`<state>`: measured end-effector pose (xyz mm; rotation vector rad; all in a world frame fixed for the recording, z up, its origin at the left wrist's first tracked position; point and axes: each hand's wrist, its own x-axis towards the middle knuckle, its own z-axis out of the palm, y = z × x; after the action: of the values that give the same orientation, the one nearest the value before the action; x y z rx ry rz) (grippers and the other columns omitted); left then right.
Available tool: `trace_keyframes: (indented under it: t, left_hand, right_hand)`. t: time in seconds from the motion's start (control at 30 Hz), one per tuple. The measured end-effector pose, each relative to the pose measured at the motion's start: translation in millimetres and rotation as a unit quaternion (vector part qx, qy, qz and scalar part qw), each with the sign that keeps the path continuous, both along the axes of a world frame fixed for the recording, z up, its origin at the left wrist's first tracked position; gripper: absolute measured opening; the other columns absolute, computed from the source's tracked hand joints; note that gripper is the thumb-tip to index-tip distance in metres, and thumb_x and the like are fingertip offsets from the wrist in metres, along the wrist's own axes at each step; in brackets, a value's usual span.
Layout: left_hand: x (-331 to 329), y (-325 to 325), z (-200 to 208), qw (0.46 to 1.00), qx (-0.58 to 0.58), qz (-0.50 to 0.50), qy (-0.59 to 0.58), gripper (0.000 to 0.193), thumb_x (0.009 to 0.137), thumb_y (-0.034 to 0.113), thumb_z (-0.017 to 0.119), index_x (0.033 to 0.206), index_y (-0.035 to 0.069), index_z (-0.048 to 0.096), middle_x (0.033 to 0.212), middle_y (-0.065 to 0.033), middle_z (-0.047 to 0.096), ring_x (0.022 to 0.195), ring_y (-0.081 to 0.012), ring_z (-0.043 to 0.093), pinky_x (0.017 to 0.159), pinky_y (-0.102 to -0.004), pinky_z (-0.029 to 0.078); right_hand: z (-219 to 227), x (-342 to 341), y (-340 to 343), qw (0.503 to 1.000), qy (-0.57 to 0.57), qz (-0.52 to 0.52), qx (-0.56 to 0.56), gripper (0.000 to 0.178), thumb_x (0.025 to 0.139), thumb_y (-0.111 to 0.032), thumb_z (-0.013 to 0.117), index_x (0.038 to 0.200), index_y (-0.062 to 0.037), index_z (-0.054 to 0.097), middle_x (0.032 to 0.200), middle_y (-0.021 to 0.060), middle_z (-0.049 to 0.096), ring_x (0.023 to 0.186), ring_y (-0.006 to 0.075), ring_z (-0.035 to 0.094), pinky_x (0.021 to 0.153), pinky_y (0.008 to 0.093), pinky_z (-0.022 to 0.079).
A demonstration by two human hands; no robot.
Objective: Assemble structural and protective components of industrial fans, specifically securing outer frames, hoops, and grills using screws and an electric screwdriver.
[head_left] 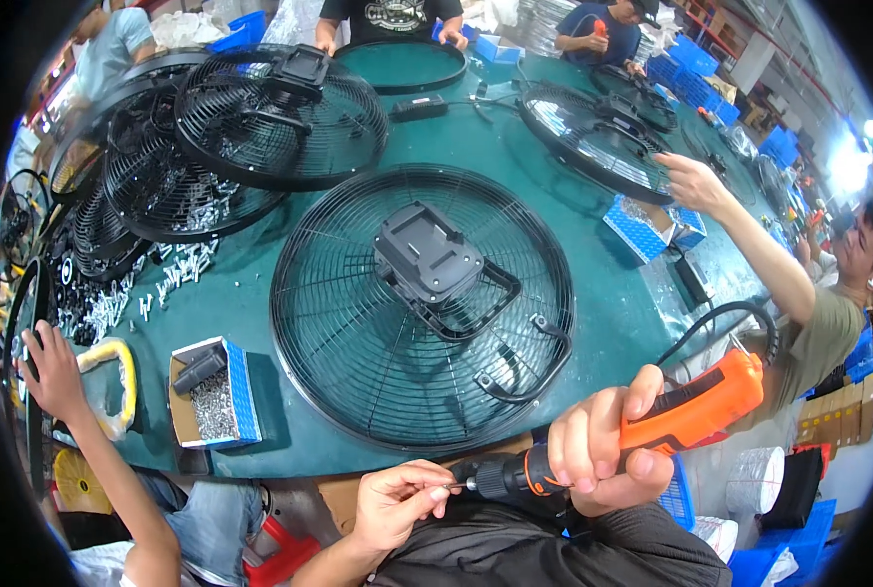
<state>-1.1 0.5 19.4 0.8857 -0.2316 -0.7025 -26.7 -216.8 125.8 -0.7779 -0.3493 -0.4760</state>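
Note:
My right hand (608, 440) is wrapped round an orange and black power drill (696, 403), held level over my lap with its chuck pointing left. At the chuck, my left hand (397, 504) pinches thumb and fingers together by the end of the thin bit (459, 486). Whether a screw sits between those fingertips is too small to tell. Just beyond both hands, a round black fan (309, 323) lies flat on the green table. On its wire grille sit a black square housing (427, 252) and a curved black handle (544, 377).
A blue-and-white box of small screws (246, 391) stands left of the fan. Stacked fan grilles (280, 127) and loose bolts (177, 272) cover the far left. Co-workers' arms reach in from left and right; another fan (593, 137) lies at the far right.

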Motion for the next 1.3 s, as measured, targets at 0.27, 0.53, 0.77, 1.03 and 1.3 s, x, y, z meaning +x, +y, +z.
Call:
trace_keyframes:
  t: [0.27, 0.53, 0.77, 1.03, 1.3]
  left_hand:
    - [-7, 5, -7, 0.992, 0.072, 0.028, -0.104, 0.010, 0.085, -0.007, 0.068, 0.095, -0.005, 0.069, 0.101, -0.0172, 0.069, 0.078, -0.0131, 0.065, 0.062, -0.0239, 0.050]
    - [16, 11, -11, 0.721, 0.397, 0.237, -0.516, 0.068, 0.064, 0.017, 0.091, 0.119, 0.004, 0.054, 0.126, -0.0201, 0.046, 0.109, -0.0311, 0.051, 0.092, -0.0399, 0.044]
    - [35, 24, -19, 0.636, 0.442, 0.311, -0.550, 0.091, 0.064, 0.030, 0.090, 0.138, 0.010, 0.041, 0.152, -0.0295, 0.020, 0.140, -0.0474, 0.024, 0.113, -0.0579, 0.023]
    - [41, 43, -42, 0.638, 0.451, 0.309, -0.542, 0.098, 0.064, 0.039, 0.088, 0.142, 0.008, 0.038, 0.153, -0.0308, 0.020, 0.140, -0.0478, 0.025, 0.113, -0.0588, 0.024]
    - [47, 37, -48, 0.631, 0.454, 0.320, -0.542, 0.090, 0.072, 0.047, 0.081, 0.141, 0.007, 0.039, 0.147, -0.0338, 0.029, 0.136, -0.0495, 0.031, 0.109, -0.0608, 0.027]
  right_hand:
    - [-16, -3, 1, 1.000, 0.005, 0.013, 0.004, 0.039, 0.085, -0.014, 0.064, 0.116, -0.0077, 0.042, 0.069, 0.0054, 0.054, 0.053, 0.0195, 0.056, 0.049, 0.0330, 0.048]
    - [-30, 4, 8, 0.985, -0.048, 0.000, -0.164, 0.036, 0.080, -0.006, 0.071, 0.107, -0.0038, 0.047, 0.064, 0.0055, 0.060, 0.049, 0.0153, 0.060, 0.045, 0.0254, 0.054]
    - [-40, 19, 37, 0.962, -0.163, -0.007, -0.221, 0.040, 0.078, -0.002, 0.075, 0.108, -0.0006, 0.050, 0.065, 0.0092, 0.063, 0.051, 0.0188, 0.064, 0.045, 0.0287, 0.056]
    - [-42, 36, 48, 0.950, -0.144, 0.081, -0.264, 0.043, 0.077, -0.002, 0.076, 0.111, -0.0003, 0.051, 0.066, 0.0093, 0.064, 0.054, 0.0198, 0.066, 0.050, 0.0303, 0.058]
    - [-29, 51, 55, 0.911, -0.116, 0.179, -0.352, 0.043, 0.075, -0.001, 0.076, 0.109, -0.0017, 0.051, 0.066, 0.0113, 0.064, 0.057, 0.0230, 0.067, 0.052, 0.0334, 0.058]
